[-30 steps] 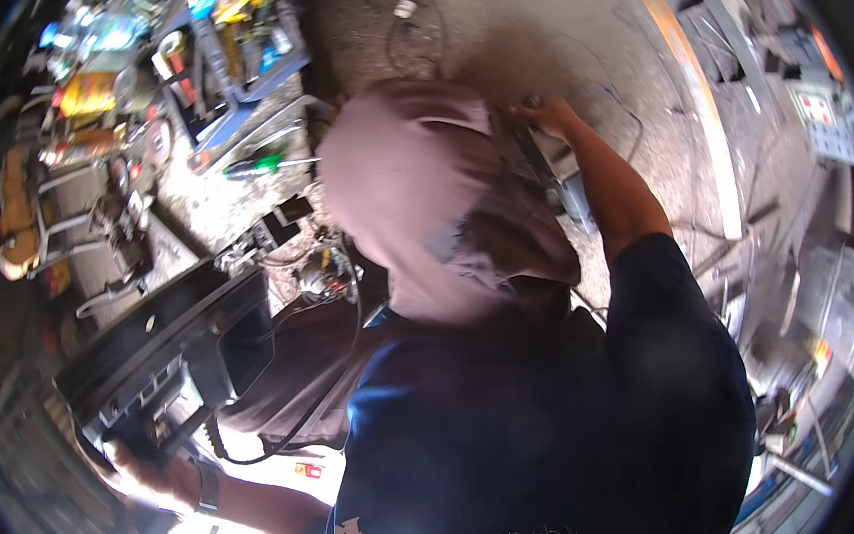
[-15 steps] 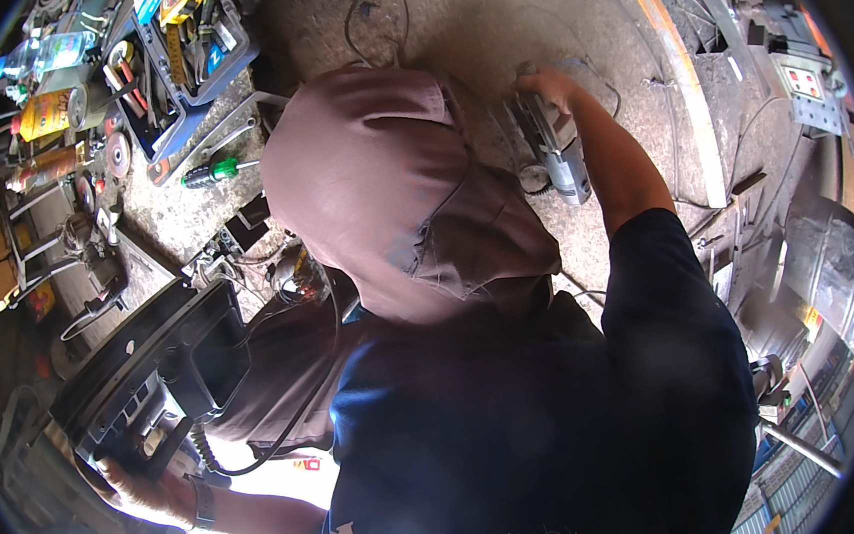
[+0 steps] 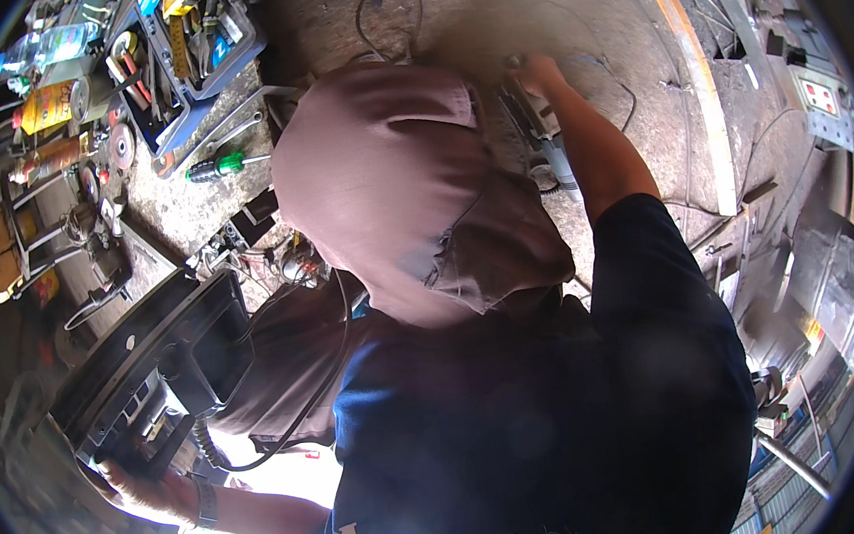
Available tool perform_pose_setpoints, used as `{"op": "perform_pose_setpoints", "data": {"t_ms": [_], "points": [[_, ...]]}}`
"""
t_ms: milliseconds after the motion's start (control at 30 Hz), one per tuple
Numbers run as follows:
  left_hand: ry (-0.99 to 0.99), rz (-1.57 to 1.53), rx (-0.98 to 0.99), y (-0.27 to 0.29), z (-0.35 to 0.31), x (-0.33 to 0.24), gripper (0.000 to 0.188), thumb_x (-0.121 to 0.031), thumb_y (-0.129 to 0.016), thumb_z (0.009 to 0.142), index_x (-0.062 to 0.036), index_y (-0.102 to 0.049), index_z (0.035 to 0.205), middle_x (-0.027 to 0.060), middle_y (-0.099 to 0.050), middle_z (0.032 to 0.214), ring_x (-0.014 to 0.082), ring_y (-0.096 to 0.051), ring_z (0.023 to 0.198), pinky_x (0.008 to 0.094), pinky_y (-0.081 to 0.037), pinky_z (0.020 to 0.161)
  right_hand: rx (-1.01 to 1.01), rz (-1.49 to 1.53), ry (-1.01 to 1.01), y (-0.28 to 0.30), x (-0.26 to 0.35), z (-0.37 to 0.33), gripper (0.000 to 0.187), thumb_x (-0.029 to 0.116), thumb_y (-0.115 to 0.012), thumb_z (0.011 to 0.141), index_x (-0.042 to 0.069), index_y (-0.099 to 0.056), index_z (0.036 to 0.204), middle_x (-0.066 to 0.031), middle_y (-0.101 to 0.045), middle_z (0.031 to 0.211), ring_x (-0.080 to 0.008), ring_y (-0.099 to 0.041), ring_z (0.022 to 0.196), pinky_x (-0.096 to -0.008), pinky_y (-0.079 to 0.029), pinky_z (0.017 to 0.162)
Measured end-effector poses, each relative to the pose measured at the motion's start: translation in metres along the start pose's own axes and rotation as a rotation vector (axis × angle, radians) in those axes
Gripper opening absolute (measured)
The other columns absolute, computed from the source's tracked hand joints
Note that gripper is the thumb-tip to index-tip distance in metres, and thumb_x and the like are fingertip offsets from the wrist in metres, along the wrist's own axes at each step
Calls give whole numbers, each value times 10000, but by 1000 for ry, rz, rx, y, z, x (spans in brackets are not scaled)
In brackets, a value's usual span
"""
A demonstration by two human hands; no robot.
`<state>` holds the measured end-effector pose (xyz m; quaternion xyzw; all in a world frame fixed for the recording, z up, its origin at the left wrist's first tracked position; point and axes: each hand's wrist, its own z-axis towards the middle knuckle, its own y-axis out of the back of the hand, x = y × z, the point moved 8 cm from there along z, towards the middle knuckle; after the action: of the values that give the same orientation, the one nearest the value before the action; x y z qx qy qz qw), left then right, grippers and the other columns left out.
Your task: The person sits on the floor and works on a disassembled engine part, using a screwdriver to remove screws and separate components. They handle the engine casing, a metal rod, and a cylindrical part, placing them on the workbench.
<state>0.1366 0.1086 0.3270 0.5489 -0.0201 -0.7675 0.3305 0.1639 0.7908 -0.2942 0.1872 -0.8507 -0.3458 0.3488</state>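
Observation:
My right hand is closed on the far end of a grey hand-held power tool, low over the floor just right of my bent knee. My forearm hides part of the tool, and its exact kind does not show. At the lower left, my left hand grips the lower edge of a black, flat-faced device with a boxy housing. This device is held tilted beside my left thigh. A black coiled cord hangs from near its housing and runs across my trousers.
A blue toolbox full of hand tools stands at the far left, with a green-handled screwdriver, bottles and a grinding disc around it. A long rusty metal bar lies on the right. Loose cable crosses the floor ahead.
My right hand and the power tool have shifted slightly left and away, closer to my knee. The whole view has moved a little. My left hand keeps its grip on the black device.

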Motion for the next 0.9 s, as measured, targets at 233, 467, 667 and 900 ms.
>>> {"op": "perform_pose_setpoints", "data": {"t_ms": [233, 467, 667, 900], "points": [[11, 8, 6, 0, -1, -3, 712, -302, -858, 836, 36, -548, 1381, 174, -694, 1110, 263, -718, 907, 369, -622, 756, 58, -243, -41, -20, -15, 22, 507, 418, -709, 883, -5, -739, 1162, -241, -707, 1205, -408, -651, 1183, -474, -524, 1006], [19, -1, 21, -5, -2, 2, 722, -307, -853, 840, 39, -538, 1390, 177, -695, 1104, 268, -723, 915, 376, -625, 760, -44, -216, -59, -9, -16, 16, 411, 351, -650, 918, 41, -739, 1172, -263, -702, 1189, -423, -658, 1162, -490, -530, 991], [28, -16, 45, 8, 6, 3, 731, -312, -850, 844, 41, -530, 1398, 179, -696, 1100, 273, -727, 921, 383, -628, 764, -83, -117, 160, 35, -20, -1, 426, 395, -629, 975, 42, -715, 1199, -215, -746, 1016, -375, -729, 900, -473, -581, 742], [-99, -112, 150, -30, 16, -29, 831, -408, -858, 810, 72, -518, 1399, 151, -683, 1032, 215, -678, 809, 319, -543, 676, -184, 740, 158, 202, 123, -59, 617, 343, -683, 996, -29, -519, 1460, -179, -661, 1338, -297, -645, 1223, -397, -492, 1059]]}}
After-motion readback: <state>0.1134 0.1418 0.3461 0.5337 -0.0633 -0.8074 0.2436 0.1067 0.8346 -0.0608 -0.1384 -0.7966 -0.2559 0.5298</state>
